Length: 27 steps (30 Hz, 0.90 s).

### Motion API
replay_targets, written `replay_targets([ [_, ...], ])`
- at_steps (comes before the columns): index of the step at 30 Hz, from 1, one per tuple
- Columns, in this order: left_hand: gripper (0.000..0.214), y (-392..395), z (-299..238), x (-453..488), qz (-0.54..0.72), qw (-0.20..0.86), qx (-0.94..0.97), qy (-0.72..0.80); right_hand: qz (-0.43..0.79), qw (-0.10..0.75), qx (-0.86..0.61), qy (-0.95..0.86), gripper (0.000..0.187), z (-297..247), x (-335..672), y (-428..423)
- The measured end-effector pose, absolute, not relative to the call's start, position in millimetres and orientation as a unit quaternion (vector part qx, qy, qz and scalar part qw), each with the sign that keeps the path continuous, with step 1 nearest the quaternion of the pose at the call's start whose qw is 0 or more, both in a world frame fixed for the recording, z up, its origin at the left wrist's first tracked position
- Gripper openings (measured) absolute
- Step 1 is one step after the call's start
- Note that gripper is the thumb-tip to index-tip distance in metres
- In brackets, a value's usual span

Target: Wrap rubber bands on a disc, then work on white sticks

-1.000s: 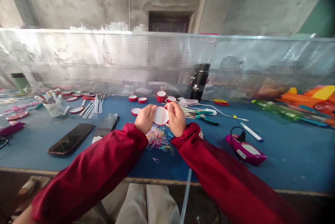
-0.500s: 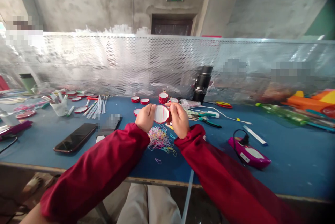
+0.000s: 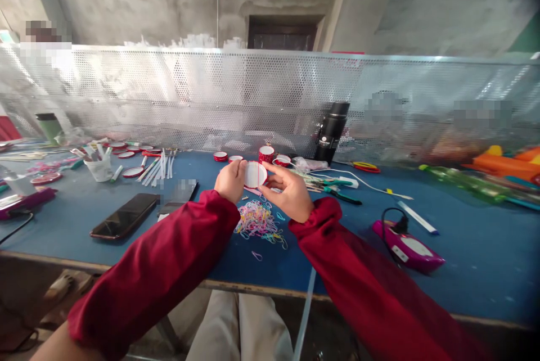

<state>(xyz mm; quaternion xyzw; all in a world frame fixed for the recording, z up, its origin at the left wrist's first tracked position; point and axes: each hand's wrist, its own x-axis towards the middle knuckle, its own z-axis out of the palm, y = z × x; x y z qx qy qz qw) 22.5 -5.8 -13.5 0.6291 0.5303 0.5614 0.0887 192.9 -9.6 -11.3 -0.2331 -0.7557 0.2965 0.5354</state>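
Head view: one disc [image 3: 252, 174], red-rimmed, pinched in left hand [image 3: 230, 181]; right hand [image 3: 292, 194] at opposite edge, grip unclear; loops [image 3: 258, 219], one heap, on table [image 3: 476, 251].

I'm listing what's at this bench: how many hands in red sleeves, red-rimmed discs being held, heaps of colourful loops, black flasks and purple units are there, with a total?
Hands: 2 (left hand, right hand)
Held red-rimmed disc: 1
Heap of loops: 1
Black flask: 1
Purple units: 2 (far-left one, right-side one)
Total: 7
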Motion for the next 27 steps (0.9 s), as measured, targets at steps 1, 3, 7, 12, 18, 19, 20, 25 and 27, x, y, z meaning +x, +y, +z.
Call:
replay_targets([
  [1,0.037,-5.7,-13.7,22.5,0.559,0.088,0.63,0.531,0.294,0.534,-0.235,-0.757,0.057,-12.1,193.0,-8.4],
  [3,0.037,-5.5,-14.2,22.8,0.556,0.088,0.631,0.534,0.292,0.534,-0.237,-0.757,0.057,-14.2,193.2,-5.5],
  [7,0.037,-5.7,-13.9,23.4,0.56,0.086,0.629,0.532,0.295,0.529,-0.233,-0.761,0.058,-18.0,194.0,-0.5],
  [12,0.036,-6.7,-13.5,24.8,0.57,0.078,0.628,0.524,0.292,0.526,-0.227,-0.766,0.054,-17.4,194.9,0.7],
  [18,0.037,-8.5,-13.7,25.8,0.565,0.074,0.631,0.526,0.285,0.54,-0.227,-0.759,0.041,-11.9,197.7,-1.5],
  [19,0.037,-8.5,-13.6,25.5,0.563,0.072,0.631,0.528,0.288,0.535,-0.225,-0.762,0.04,-11.2,198.2,-2.3],
  [20,0.037,-8.3,-13.6,25.1,0.562,0.071,0.63,0.53,0.292,0.53,-0.222,-0.764,0.041,-10.6,198.4,-3.1],
  [25,0.038,-8.4,-16.4,27.1,0.563,0.087,0.646,0.508,0.266,0.533,-0.218,-0.773,0.045,-10.1,197.8,-5.0],
  [27,0.039,-10.4,-18.3,30.5,0.562,0.101,0.661,0.487,0.23,0.541,-0.23,-0.776,0.037,-10.7,197.5,-4.7],
])
